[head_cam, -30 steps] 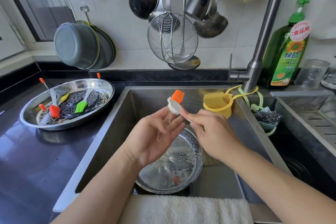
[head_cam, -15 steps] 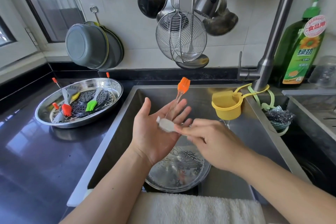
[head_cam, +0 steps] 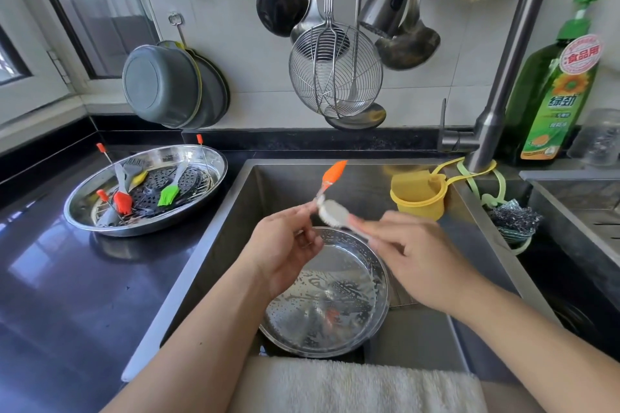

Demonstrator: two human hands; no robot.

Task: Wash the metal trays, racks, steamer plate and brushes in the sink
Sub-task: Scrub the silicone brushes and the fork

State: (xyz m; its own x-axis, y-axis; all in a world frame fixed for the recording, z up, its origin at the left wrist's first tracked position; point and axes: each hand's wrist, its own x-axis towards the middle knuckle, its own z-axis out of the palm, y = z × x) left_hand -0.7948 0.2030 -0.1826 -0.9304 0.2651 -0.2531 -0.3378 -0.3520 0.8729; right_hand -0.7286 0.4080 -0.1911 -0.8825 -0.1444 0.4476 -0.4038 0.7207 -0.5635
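Over the sink (head_cam: 208,255), my left hand (head_cam: 285,248) pinches the clear handle of an orange-tipped silicone brush (head_cam: 332,174), its tip pointing up and away. My right hand (head_cam: 412,251) grips a small white scrub brush (head_cam: 333,214) whose head presses against that handle. Below my hands a soapy perforated steamer plate (head_cam: 327,298) lies in the sink. On the counter to the left, a round metal tray (head_cam: 144,189) holds a dark rack, a red brush (head_cam: 122,201), a green brush (head_cam: 168,195), a yellow-tipped one and a grey one.
The faucet (head_cam: 503,77) rises at the right, its spray head hanging with ladles and a wire skimmer (head_cam: 335,74) above the sink. A yellow cup (head_cam: 417,194) and a steel scourer (head_cam: 513,218) hang by the right rim. Detergent bottle (head_cam: 557,87) behind. White towel (head_cam: 352,386) over the front edge.
My left hand has gone from a flat open palm under the orange brush to pinching its handle. The scrub brush has moved up along the handle toward the tip.
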